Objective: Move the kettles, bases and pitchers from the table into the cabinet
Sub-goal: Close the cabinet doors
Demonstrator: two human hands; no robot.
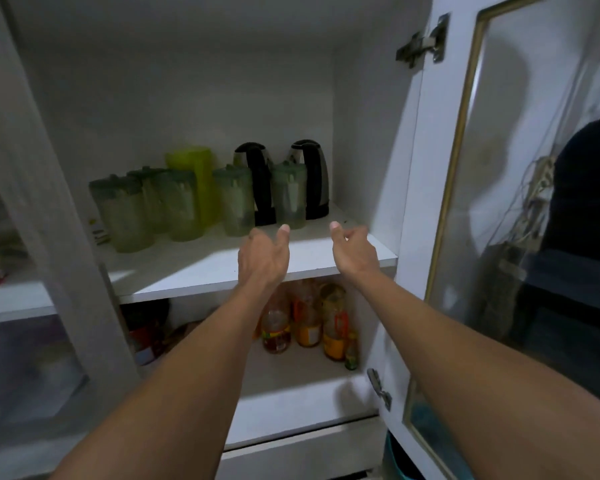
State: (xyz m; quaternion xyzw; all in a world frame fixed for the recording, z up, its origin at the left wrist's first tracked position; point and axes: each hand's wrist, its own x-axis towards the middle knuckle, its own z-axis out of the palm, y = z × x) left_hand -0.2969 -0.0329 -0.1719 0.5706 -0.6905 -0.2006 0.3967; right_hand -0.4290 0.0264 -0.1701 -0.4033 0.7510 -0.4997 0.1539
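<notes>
Two steel-and-black kettles (312,178) (255,181) stand on their bases at the back right of the cabinet's upper shelf (319,251). Several green-lidded clear pitchers (289,195) (234,200) (125,216) and one lime-green pitcher (196,178) line the shelf in front and to the left. My left hand (264,254) and my right hand (354,249) hover over the shelf's front, just short of the rightmost pitcher, one on each side. Both hold nothing, with fingers relaxed.
The glass cabinet door (520,188) stands open on the right, its hinge (421,43) near the top. Several bottles (333,323) and jars sit on the lower shelf. A second glass door (21,202) is on the left.
</notes>
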